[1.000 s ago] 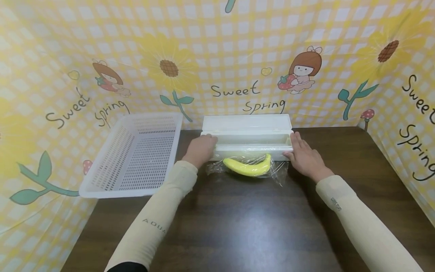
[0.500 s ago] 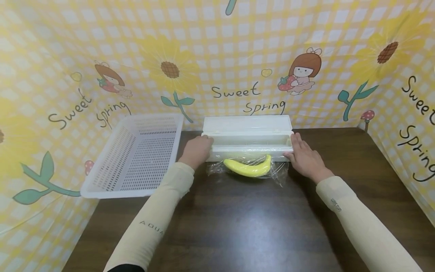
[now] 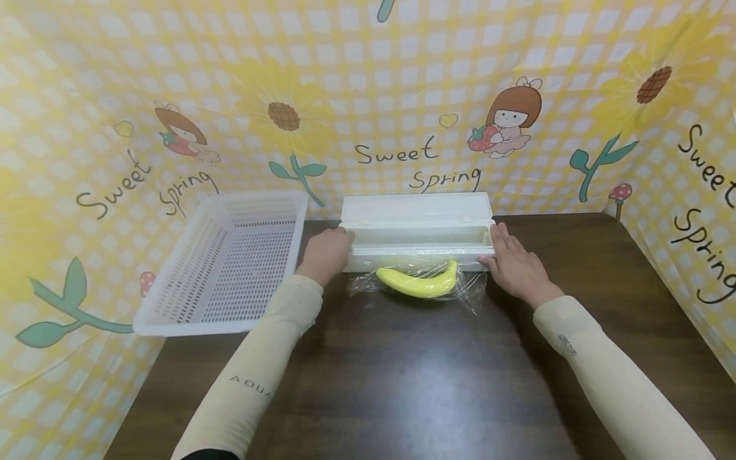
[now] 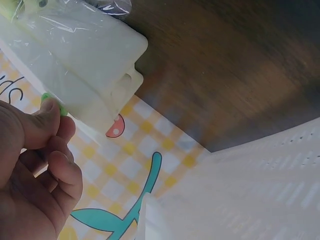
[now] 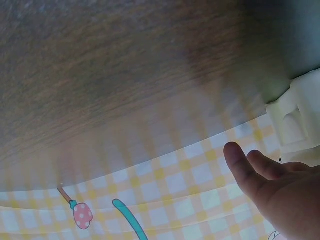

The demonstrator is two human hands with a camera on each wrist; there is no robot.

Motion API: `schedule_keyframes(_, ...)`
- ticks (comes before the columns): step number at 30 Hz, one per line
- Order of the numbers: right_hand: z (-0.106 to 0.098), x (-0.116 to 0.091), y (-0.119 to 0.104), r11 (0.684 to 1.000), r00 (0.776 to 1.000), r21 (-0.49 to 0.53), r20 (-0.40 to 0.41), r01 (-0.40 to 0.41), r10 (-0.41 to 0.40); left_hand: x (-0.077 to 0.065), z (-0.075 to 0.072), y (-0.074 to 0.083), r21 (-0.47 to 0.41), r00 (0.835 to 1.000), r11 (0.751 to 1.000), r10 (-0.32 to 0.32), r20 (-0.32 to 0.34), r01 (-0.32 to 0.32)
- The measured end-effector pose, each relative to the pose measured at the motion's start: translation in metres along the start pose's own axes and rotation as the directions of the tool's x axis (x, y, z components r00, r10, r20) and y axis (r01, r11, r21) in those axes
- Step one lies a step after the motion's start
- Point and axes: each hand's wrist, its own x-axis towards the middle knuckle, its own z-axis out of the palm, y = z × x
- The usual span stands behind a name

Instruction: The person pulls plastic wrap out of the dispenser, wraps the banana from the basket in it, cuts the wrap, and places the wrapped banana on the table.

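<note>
A white cling film dispenser (image 3: 368, 262) lies on the table, its lid (image 3: 416, 207) raised against the backdrop. Clear cling film (image 3: 473, 295) hangs over its front and wraps a yellow banana (image 3: 416, 284) lying just before it. At the dispenser's left end, my left hand (image 3: 325, 254) pinches a small green slide cutter (image 4: 63, 110) between thumb and fingers; most of it is hidden by the thumb. My right hand (image 3: 517, 265) rests against the right end, fingers straight along the side and thumb at the front edge. The right wrist view shows those fingers (image 5: 242, 167) extended.
Left of my left hand stands a white perforated plastic basket (image 3: 192, 329). A yellow checked cloth backdrop (image 3: 402, 83) rises right behind the dispenser and along both sides of the brown wooden table (image 3: 425, 383).
My left hand has slid left along the dispenser to its left end, baring more of the front. The right hand, banana and dispenser stay in place.
</note>
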Motion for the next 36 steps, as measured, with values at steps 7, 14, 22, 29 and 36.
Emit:
schedule_keyframes(7, -0.002, 0.000, -0.001, 1.000, 1.000, -0.001, -0.003, -0.001, 0.001, -0.004, -0.002, -0.009, -0.014, 0.999, 0.999, -0.034, -0.011, 0.034)
schedule_keyframes(14, -0.001, -0.001, 0.001, 1.000, 1.000, 0.006, 0.003, -0.009, 0.009, -0.004, -0.001, -0.010, -0.038, 0.999, 0.999, -0.038, 0.001, 0.038)
schedule_keyframes(22, 0.000, 0.001, 0.004, 1.000, 1.000, 0.009, -0.013, 0.005, -0.005, -0.012, 0.003, 0.000, 0.041, 0.995, 0.996, -0.082, -0.053, 0.084)
schedule_keyframes(29, 0.008, -0.004, -0.005, 0.993, 0.964, -0.071, -0.244, 0.094, -0.109, -0.012, 0.020, 0.012, 0.116, 0.985, 0.988, 0.121, -0.122, -0.107)
schedule_keyframes(36, 0.018, -0.005, -0.013, 0.951, 0.809, -0.194, -0.501, 0.242, -0.308, -0.011, 0.033, 0.018, 0.162, 0.937, 0.968, 0.229, -0.263, -0.191)
